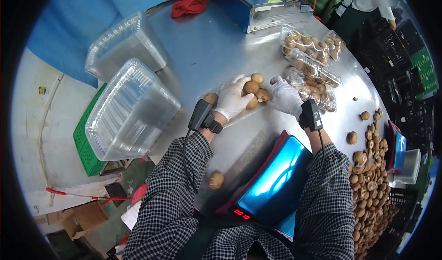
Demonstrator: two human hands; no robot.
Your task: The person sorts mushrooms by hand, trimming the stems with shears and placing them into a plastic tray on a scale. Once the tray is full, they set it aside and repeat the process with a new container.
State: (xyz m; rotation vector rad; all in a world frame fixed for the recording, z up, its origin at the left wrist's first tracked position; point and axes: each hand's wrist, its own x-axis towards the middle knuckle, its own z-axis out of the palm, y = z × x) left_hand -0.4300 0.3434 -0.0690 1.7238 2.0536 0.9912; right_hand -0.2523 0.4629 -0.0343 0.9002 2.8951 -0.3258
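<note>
Presently, the brown mushrooms (251,87) lie clustered in a clear tray (240,115) on the metal table (193,43), between both hands. Left hand (231,98): gloved, cupped against them; firm grip cannot be told. Right hand (286,97): gloved, fingers bent at the cluster's other side; whether closed on any cannot be told. Noted nearer the body: a scale (271,179) and 1 loose mushroom (216,180). Filled packs (306,46) sit beyond the right hand; stacked empty trays (131,112) at left

the smooth metal table (198,53) looks shiny, the stacked trays (133,115) glossy clear plastic, the checked sleeves (324,195) matt cloth.
</note>
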